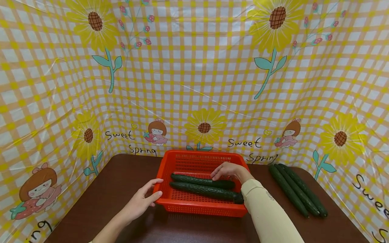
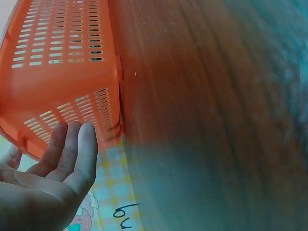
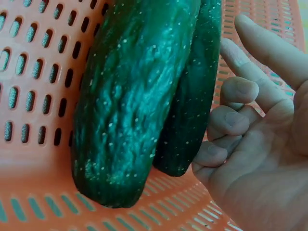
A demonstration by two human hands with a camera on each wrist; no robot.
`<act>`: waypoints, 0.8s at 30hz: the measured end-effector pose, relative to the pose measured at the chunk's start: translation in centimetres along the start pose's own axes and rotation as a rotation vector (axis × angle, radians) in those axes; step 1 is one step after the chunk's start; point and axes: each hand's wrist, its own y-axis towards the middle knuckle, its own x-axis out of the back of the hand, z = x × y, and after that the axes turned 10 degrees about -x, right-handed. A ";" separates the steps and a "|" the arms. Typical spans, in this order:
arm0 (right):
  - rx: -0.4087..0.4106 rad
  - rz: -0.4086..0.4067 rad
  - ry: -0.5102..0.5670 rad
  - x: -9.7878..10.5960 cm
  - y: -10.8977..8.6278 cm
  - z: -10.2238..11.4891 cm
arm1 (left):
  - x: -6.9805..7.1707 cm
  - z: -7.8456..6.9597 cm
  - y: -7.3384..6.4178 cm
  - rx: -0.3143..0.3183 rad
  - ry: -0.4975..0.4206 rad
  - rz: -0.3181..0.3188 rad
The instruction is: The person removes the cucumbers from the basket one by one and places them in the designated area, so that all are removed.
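An orange-red plastic basket point(image 1: 202, 203) with slotted walls stands on the table. Two dark green cucumbers lie side by side in it: a far cucumber point(image 1: 194, 180) and a near cucumber point(image 1: 206, 191). My left hand point(image 1: 141, 200) is at the basket's left end, its thumb and forefinger at the rim. In the left wrist view, the other fingers point(image 2: 85, 149) extend loosely along the outer wall. My right hand point(image 1: 228, 170) is inside the basket beside the far cucumber. The right wrist view shows its fingers loosely bent, thumb apart, with nothing gripped between them.
Three more cucumbers point(image 1: 296, 190) lie together on the dark brown table point(image 1: 121, 175), to the right of the basket. A checked cloth point(image 1: 194, 74) with sunflowers hangs behind and along both sides. My right sleeve point(image 1: 270, 209) crosses over the basket's right end.
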 end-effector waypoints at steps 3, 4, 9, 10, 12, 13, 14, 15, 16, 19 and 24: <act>0.026 0.012 -0.005 -0.1 0.0 -0.2 | 0.0 -0.1 0.0 0.002 -0.001 -0.005; 0.035 0.019 -0.003 -0.2 0.0 -0.2 | 0.0 -0.1 0.0 0.003 0.000 -0.006; 0.050 0.043 0.009 -0.3 0.0 -0.4 | 0.0 -0.2 0.0 0.008 0.006 -0.008; 0.050 0.045 0.010 -0.4 -0.1 -0.4 | 0.0 -0.2 0.0 0.009 0.006 -0.008; 0.049 0.046 0.014 -0.5 0.0 -0.4 | 0.0 -0.2 0.0 0.010 0.004 -0.008; 0.053 0.044 0.004 -0.5 0.0 -0.4 | 0.0 -0.2 -0.1 0.010 0.001 -0.008; 0.046 0.041 0.008 -0.5 0.1 -0.4 | 0.0 -0.2 -0.1 0.010 -0.001 -0.007; 0.040 0.038 0.011 -0.6 0.1 -0.4 | 0.0 -0.2 -0.1 0.010 -0.002 -0.006; 0.033 0.034 0.013 -0.6 0.1 -0.4 | 0.0 -0.2 -0.1 0.009 -0.004 -0.005; 0.026 0.026 -0.006 -0.7 0.3 -0.5 | 0.0 -0.1 -0.2 0.009 -0.009 -0.005; 0.033 0.000 -0.036 -0.8 0.4 -0.7 | 0.0 -0.1 -0.1 0.009 -0.010 -0.003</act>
